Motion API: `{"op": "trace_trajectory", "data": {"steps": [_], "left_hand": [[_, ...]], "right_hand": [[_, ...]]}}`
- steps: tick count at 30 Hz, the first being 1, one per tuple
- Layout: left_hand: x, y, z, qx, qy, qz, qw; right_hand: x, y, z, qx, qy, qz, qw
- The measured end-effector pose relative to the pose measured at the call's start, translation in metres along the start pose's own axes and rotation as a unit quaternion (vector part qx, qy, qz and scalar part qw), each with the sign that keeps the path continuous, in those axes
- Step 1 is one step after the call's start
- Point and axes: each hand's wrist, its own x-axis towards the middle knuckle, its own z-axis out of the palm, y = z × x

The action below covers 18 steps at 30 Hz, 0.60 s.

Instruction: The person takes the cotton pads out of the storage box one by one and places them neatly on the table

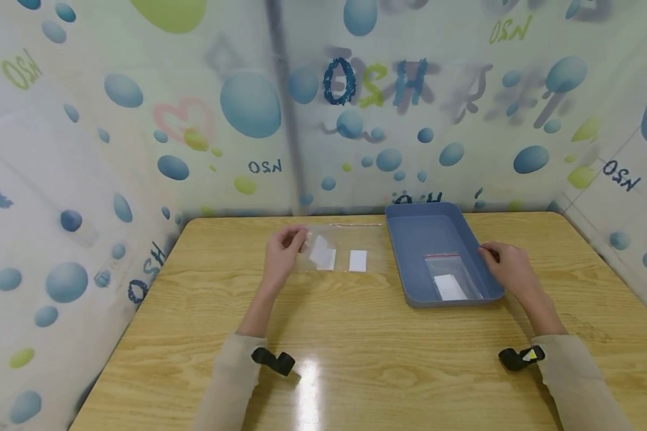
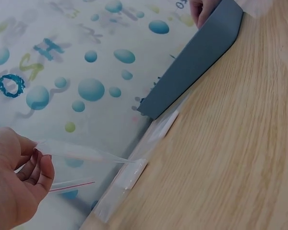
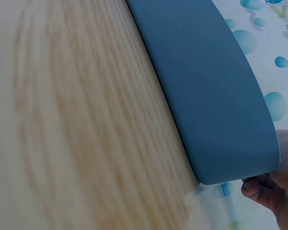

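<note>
At the back of the table, my left hand [image 1: 281, 254] pinches a clear zip bag [image 2: 77, 151] by its edge. The left wrist view shows this bag raised from the tabletop, with a red line along a seal. Just right of that hand lie clear plastic and two white cards [image 1: 358, 261], flat on the wood. My right hand [image 1: 509, 269] grips the right rim of a blue-grey tray [image 1: 410, 251], its thumb and fingers at the wall. Inside the tray, toward its front, rests another zip bag [image 1: 444, 265] with a red seal line and white pieces [image 1: 450, 288].
A wooden table [image 1: 356, 347] runs under everything, its far edge close to a printed curtain [image 1: 323, 137] with blue and green dots. Similar cloth hangs at both sides. The tray stands right of the loose plastic, nearly touching it.
</note>
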Motion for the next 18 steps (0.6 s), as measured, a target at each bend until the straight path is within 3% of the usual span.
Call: {"op": "trace_trajectory", "data": {"steps": [9, 18], "left_hand": [[0.002, -0.005, -0.019, -0.015, 0.007, -0.016, 0.9997], [0.008, -0.011, -0.041, 0.014, 0.002, -0.06, 0.9981]], "right_hand": [[0.0, 0.001, 0.001, 0.001, -0.001, 0.008, 1.0], [0.0, -0.001, 0.0, 0.0, -0.002, 0.008, 1.0]]}}
